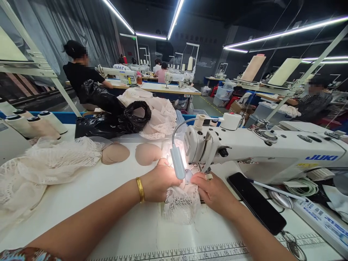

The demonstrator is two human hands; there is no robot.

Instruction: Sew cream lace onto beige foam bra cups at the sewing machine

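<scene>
Under the head of a white sewing machine (pixel 272 145), a cream lace fabric (pixel 181 204) lies across the needle area. My left hand (pixel 160 181), with a gold bangle at its wrist, grips the fabric from the left. On the other side my right hand (pixel 213 188) pinches the fabric edge close to the presser foot. A small grey lamp (pixel 178 163) on a bendy neck lights the spot and hides part of the cloth. Left of the lamp lie a beige oval pad (pixel 146 154) and a stack of similar beige pads (pixel 116 153).
More cream lace (pixel 51 159) covers the table's left side. Behind it are a black plastic bag (pixel 116 119) and thread cones (pixel 46 123). A black phone (pixel 257 203) and keys (pixel 292 243) lie right of my right forearm. Co-workers sit farther off, one (pixel 81 76) at back left.
</scene>
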